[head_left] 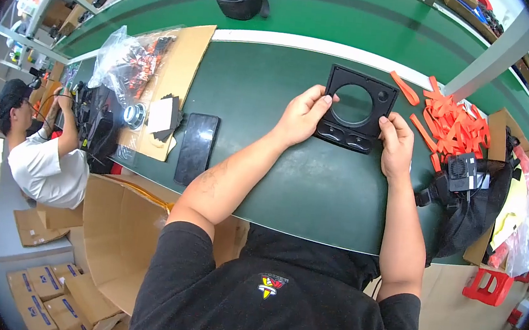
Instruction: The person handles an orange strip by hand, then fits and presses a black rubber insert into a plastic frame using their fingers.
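Between my two hands is a black plastic panel (379, 117) with a large round opening, a small round hole at its upper right and two glossy oval parts along its lower edge. My left hand (309, 110) grips its left side, thumb on the front face. On the opposite side, my right hand (396, 139) pinches the lower right edge with thumb and fingers. The green tabletop (289, 174) shows through the round opening. A pile of orange straps (452, 123) lies just right of the panel.
A black phone (196, 150) lies left of my arms, beside cardboard (189, 54) with bagged parts. A round black case (240, 0) stands at the back. To the right are a black device (462, 171) and an open box (507, 126). A co-worker (46, 155) works at left.
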A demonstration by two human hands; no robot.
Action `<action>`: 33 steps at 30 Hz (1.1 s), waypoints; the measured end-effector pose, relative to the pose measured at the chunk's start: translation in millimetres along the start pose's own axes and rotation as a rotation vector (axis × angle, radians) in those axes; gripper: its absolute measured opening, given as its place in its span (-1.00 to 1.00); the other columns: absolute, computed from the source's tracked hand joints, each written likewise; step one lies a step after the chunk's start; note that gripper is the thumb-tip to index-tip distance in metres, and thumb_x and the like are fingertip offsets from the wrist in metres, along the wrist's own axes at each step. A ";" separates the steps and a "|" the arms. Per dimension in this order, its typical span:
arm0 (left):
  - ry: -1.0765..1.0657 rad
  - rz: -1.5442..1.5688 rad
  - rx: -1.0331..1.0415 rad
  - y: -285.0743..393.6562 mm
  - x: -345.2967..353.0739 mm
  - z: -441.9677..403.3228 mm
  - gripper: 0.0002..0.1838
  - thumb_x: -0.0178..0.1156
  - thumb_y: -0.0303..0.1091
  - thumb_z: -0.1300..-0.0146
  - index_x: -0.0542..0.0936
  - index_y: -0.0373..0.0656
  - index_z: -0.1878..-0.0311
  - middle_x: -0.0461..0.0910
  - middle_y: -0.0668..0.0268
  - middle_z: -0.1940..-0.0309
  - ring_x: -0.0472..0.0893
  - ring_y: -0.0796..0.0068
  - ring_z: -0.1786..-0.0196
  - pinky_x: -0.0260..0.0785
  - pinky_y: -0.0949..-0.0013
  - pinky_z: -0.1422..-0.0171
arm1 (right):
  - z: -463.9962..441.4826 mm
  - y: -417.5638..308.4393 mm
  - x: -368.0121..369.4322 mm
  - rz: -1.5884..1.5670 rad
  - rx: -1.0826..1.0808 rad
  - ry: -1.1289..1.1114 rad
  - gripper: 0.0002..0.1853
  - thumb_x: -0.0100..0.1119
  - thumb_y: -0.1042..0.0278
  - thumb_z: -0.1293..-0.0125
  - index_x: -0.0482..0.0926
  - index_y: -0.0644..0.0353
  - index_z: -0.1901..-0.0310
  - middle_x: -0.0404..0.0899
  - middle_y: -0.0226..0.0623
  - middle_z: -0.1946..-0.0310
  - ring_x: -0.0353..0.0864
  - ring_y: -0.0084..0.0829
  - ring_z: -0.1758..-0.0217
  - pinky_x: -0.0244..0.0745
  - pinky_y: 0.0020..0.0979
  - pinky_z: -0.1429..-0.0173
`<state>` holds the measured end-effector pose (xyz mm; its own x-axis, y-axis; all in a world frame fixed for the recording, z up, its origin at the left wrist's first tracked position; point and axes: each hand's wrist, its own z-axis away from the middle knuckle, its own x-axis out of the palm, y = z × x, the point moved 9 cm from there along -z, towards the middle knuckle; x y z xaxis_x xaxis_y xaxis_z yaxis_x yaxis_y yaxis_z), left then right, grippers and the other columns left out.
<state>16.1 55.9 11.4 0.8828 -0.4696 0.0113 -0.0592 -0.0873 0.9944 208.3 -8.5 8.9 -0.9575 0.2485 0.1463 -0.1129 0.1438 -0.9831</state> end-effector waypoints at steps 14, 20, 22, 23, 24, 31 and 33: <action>-0.029 0.048 -0.010 0.2 1.1 -2.4 -0.75 -0.05 -0.26 -0.42 0.48 -0.24 0.07 0.48 0.45 0.29 0.42 0.73 0.22 0.32 0.55 0.12 | -1.1 0.7 -1.6 0.011 0.015 0.042 -0.94 0.12 0.37 -0.30 0.53 0.12 0.29 0.37 -0.67 0.51 0.22 -0.81 0.52 0.08 -0.70 0.44; 0.000 0.093 0.050 -3.8 3.1 -5.6 -0.76 -0.03 -0.27 -0.40 0.48 -0.26 0.11 0.50 0.42 0.35 0.43 0.71 0.29 0.33 0.52 0.20 | 0.5 4.5 -2.3 -0.060 0.054 0.071 -0.95 0.13 0.41 -0.29 0.52 0.16 0.29 0.37 -0.64 0.51 0.23 -0.79 0.47 0.09 -0.67 0.40; 0.036 0.052 0.108 2.0 -1.0 -5.8 -0.76 -0.01 -0.28 -0.37 0.49 -0.29 0.17 0.53 0.38 0.41 0.43 0.70 0.34 0.33 0.49 0.25 | 1.4 3.2 -4.9 -0.031 0.064 0.145 -0.96 0.13 0.41 -0.29 0.51 0.15 0.30 0.35 -0.64 0.50 0.22 -0.80 0.47 0.08 -0.68 0.40; 0.038 0.005 0.115 4.3 -2.4 -4.9 -0.76 -0.01 -0.28 -0.37 0.50 -0.29 0.18 0.54 0.36 0.41 0.43 0.70 0.34 0.32 0.49 0.26 | 0.2 4.8 -4.2 -0.041 0.060 0.128 -0.96 0.13 0.41 -0.29 0.51 0.15 0.30 0.35 -0.64 0.50 0.22 -0.80 0.47 0.08 -0.68 0.40; 0.013 0.015 0.095 3.3 -0.9 -4.8 -0.77 -0.02 -0.28 -0.39 0.49 -0.27 0.13 0.53 0.40 0.34 0.43 0.72 0.27 0.32 0.52 0.18 | -1.2 6.5 -6.5 -0.042 0.048 0.102 -0.96 0.13 0.41 -0.29 0.50 0.14 0.31 0.34 -0.65 0.50 0.22 -0.80 0.47 0.08 -0.68 0.40; -0.027 0.024 0.048 0.9 1.2 -4.9 -0.77 -0.05 -0.29 -0.41 0.48 -0.26 0.10 0.53 0.40 0.26 0.45 0.72 0.19 0.35 0.52 0.08 | -2.9 5.9 -5.8 -0.044 0.031 0.057 -0.97 0.11 0.41 -0.31 0.50 0.13 0.27 0.39 -0.64 0.44 0.28 -0.80 0.45 0.13 -0.69 0.38; -0.028 0.061 0.052 -0.7 0.5 -4.4 -0.77 -0.05 -0.29 -0.41 0.48 -0.27 0.10 0.53 0.39 0.26 0.45 0.72 0.20 0.35 0.52 0.10 | -4.4 10.6 -4.9 -0.049 0.015 0.012 -0.95 0.09 0.40 -0.33 0.52 0.12 0.22 0.47 -0.63 0.40 0.35 -0.81 0.42 0.19 -0.70 0.35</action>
<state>18.7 59.5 11.2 0.8634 -0.4998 0.0683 -0.1375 -0.1029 0.9851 213.0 -3.9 -1.8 -0.9473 0.2533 0.1960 -0.1641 0.1418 -0.9762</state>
